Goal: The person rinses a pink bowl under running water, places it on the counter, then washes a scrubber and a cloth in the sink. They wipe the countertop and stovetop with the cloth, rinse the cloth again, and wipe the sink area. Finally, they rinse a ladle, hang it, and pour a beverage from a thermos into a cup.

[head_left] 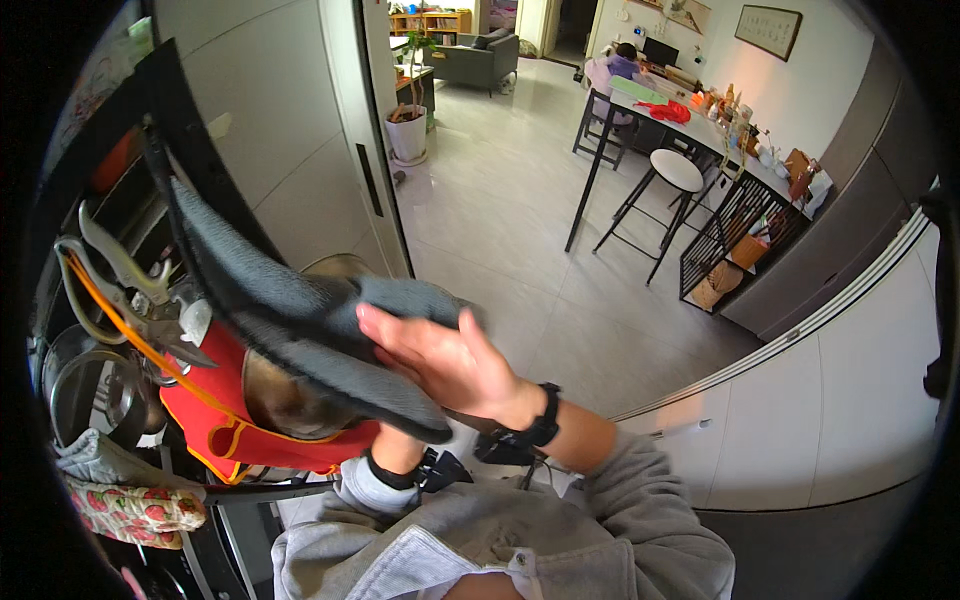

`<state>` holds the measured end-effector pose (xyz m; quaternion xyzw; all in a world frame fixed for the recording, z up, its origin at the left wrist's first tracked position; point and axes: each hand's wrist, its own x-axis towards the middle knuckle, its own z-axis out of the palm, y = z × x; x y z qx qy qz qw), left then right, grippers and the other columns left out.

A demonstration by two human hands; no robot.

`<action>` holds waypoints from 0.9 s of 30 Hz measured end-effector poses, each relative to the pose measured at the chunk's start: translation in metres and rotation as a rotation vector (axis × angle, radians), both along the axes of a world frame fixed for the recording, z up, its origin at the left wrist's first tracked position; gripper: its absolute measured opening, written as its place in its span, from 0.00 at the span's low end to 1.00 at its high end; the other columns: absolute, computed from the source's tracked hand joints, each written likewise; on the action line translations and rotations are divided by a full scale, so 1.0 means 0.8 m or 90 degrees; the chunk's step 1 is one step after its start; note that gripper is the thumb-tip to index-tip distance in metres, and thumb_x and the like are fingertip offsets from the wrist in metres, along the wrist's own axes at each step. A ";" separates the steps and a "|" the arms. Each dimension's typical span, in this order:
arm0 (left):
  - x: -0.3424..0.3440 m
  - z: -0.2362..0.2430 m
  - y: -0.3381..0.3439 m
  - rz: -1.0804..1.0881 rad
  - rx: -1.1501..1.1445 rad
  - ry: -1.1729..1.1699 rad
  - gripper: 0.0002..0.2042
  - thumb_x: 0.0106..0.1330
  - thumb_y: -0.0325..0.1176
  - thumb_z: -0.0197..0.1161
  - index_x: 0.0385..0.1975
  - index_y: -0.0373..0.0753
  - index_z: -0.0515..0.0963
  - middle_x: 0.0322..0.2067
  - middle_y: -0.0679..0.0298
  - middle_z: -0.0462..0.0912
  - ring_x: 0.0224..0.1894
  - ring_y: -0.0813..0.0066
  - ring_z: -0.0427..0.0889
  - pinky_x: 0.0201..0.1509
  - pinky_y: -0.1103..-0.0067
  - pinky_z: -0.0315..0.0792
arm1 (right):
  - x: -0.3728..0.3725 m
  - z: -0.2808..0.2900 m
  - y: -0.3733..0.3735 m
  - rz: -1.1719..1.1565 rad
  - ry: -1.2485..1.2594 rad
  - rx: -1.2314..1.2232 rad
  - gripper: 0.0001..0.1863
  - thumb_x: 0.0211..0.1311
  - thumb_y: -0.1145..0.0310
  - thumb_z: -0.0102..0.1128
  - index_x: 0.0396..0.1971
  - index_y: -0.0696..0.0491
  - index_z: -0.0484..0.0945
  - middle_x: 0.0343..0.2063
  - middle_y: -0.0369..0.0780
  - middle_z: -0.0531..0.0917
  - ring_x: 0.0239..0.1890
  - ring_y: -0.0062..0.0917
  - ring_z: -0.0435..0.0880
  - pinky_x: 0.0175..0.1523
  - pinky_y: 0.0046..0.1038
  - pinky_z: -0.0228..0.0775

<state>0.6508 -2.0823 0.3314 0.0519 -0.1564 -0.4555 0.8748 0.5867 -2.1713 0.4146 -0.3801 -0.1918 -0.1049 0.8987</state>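
Note:
A long grey padded cloth piece with black edging stretches from the upper left to the middle, in front of me. My right hand lies against its near end, palm partly up, fingers stretched out and thumb raised. Behind the lower end of the grey cloth goes my left hand; only its wrist area shows, and the fingers are hidden. Whether the left hand is inside the cloth or just behind it, I cannot tell. Beside them is a red cloth item with orange trim, partly under a round metal pan or lid.
Scissors and metal cookware crowd the left side, above a strawberry-patterned cloth. A sliding door stands at left. Beyond are a potted plant, a stool, a long table and a seated person.

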 end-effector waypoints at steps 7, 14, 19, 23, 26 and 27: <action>0.009 0.015 -0.024 0.293 0.267 -0.187 0.18 0.67 0.32 0.52 0.54 0.35 0.65 0.46 0.62 0.75 0.45 0.75 0.76 0.48 0.78 0.71 | 0.010 -0.060 0.005 -0.325 -0.007 -0.397 0.37 0.69 0.47 0.33 0.65 0.61 0.45 0.63 0.46 0.56 0.67 0.32 0.52 0.68 0.30 0.44; -0.004 0.008 0.000 0.560 0.427 -0.812 0.30 0.66 0.38 0.55 0.63 0.30 0.53 0.57 0.53 0.63 0.59 0.64 0.63 0.63 0.72 0.57 | -0.028 -0.046 -0.048 -0.250 -0.125 -0.393 0.43 0.64 0.36 0.24 0.56 0.62 0.66 0.57 0.51 0.67 0.60 0.37 0.65 0.64 0.36 0.53; -0.046 0.023 -0.022 0.444 0.157 -0.243 0.32 0.62 0.33 0.58 0.63 0.33 0.52 0.59 0.50 0.61 0.61 0.57 0.63 0.66 0.67 0.54 | 0.002 -0.056 -0.052 -0.207 0.105 -0.107 0.23 0.68 0.58 0.46 0.53 0.60 0.68 0.51 0.44 0.74 0.55 0.26 0.70 0.61 0.29 0.61; -0.011 0.023 -0.033 0.107 -0.162 -0.065 0.23 0.68 0.40 0.47 0.58 0.33 0.64 0.59 0.54 0.66 0.60 0.61 0.66 0.69 0.68 0.52 | 0.018 -0.062 -0.042 0.157 0.191 0.158 0.20 0.59 0.71 0.59 0.51 0.60 0.70 0.47 0.40 0.76 0.49 0.25 0.75 0.56 0.27 0.65; -0.015 0.008 -0.038 0.140 -0.166 -0.098 0.24 0.67 0.44 0.49 0.59 0.36 0.64 0.59 0.58 0.67 0.62 0.66 0.64 0.68 0.69 0.54 | 0.026 -0.056 -0.043 0.078 0.227 0.091 0.18 0.56 0.73 0.61 0.47 0.62 0.73 0.44 0.41 0.79 0.46 0.25 0.77 0.54 0.26 0.68; -0.018 0.005 -0.040 0.190 -0.136 -0.175 0.25 0.67 0.44 0.49 0.60 0.37 0.62 0.61 0.60 0.65 0.63 0.67 0.62 0.68 0.69 0.53 | 0.026 -0.055 -0.045 0.020 0.208 0.018 0.15 0.56 0.73 0.61 0.43 0.62 0.76 0.41 0.41 0.81 0.43 0.23 0.78 0.50 0.24 0.69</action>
